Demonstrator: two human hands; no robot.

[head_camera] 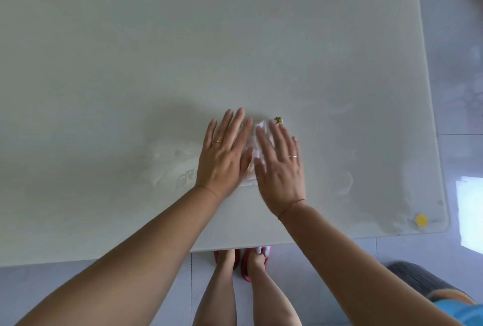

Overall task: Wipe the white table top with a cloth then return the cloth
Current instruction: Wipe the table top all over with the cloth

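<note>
On table top (pixel 183 51), 6 o'clock: cloth (pixel 251 154); left hand (pixel 225 153) and right hand (pixel 281 166) flat, fingers straight, pressing it, gripping nothing.

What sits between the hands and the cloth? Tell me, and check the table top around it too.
Nothing visible. The left hand and right hand both lie flat on the cloth on the white table top. Only a yellow dot sits at the near right corner, apart from them.

Left hand (pixel 222 153): gold ring (pixel 218 141). Right hand (pixel 281 166): second ring (pixel 293 156), thin red thread (pixel 290 205) at wrist. Feet in red slippers (pixel 245 263) below tabletop (pixel 183 51) near edge. Blue garment (pixel 460 312) right of slippers.
</note>
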